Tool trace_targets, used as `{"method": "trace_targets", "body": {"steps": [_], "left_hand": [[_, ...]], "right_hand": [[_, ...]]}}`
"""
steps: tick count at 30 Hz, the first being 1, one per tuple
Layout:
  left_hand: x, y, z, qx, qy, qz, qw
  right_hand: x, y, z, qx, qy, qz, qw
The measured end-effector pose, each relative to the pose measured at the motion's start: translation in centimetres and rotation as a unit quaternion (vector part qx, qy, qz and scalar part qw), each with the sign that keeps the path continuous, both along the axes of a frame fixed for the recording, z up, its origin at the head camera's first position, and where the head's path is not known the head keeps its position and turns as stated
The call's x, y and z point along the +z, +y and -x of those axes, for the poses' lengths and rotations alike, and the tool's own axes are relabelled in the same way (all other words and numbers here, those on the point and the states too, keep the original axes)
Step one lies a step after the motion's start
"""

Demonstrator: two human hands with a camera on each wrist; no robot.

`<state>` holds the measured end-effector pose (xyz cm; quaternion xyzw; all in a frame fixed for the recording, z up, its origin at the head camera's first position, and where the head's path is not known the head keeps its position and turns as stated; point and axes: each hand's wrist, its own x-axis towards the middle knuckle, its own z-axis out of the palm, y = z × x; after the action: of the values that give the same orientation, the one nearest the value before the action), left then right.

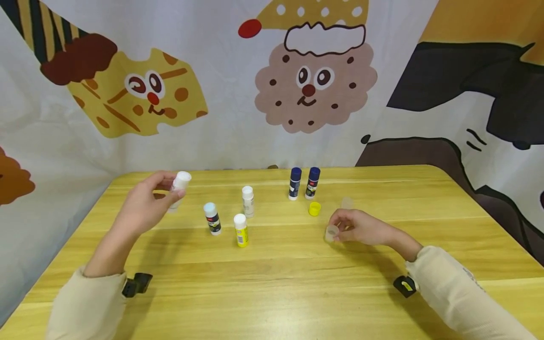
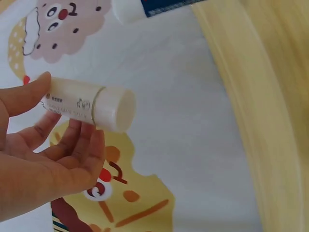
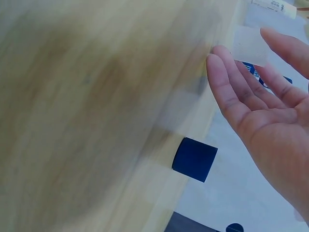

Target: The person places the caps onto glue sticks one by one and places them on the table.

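Note:
My left hand (image 1: 142, 205) holds a white glue stick (image 2: 79, 102) above the left part of the table, thumb on one side and fingers on the other. Its white end tilts up in the head view. On the right, my right hand (image 1: 361, 226) pinches a small translucent cap (image 3: 250, 46) between thumb and fingers, low over the tabletop. Nearest the left hand stands a glue stick with a pale blue cap (image 1: 212, 218). Beyond the right hand is another translucent cap (image 1: 346, 203), and a yellow cap (image 1: 314, 208) sits to its left.
Mid-table stand a white glue stick (image 1: 248, 201) and a yellow one with a white cap (image 1: 241, 230). Two dark blue glue sticks, one left (image 1: 294, 183) and one right (image 1: 312, 183), stand farther back. A dark blue cap-like piece (image 3: 194, 159) shows in the right wrist view. A printed cloth (image 1: 229, 141) hangs behind.

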<state>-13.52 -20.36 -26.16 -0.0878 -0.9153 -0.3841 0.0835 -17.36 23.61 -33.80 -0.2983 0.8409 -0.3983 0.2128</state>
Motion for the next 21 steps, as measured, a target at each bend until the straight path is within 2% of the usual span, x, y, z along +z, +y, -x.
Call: {"method": "trace_targets", "body": {"steps": [7, 12, 16, 21], "left_hand": [[0.1, 1.1, -0.4, 0.007, 0.043, 0.02, 0.9989], [0.1, 2.0, -0.6, 0.001, 0.04, 0.023, 0.9989], [0.2, 2.8, -0.8, -0.003, 0.037, 0.022, 0.9991], [0.1, 3.7, -1.0, -0.005, 0.054, 0.021, 0.9983]], "right_hand": [[0.6, -0.4, -0.2, 0.002, 0.007, 0.011, 0.9999], [0.7, -0.5, -0.1, -0.006, 0.018, 0.007, 0.9998], [1.1, -0.6, -0.1, -0.023, 0.042, 0.0, 0.9989], [1.6, -1.0, -0.1, -0.04, 0.063, 0.005, 0.9972]]}}
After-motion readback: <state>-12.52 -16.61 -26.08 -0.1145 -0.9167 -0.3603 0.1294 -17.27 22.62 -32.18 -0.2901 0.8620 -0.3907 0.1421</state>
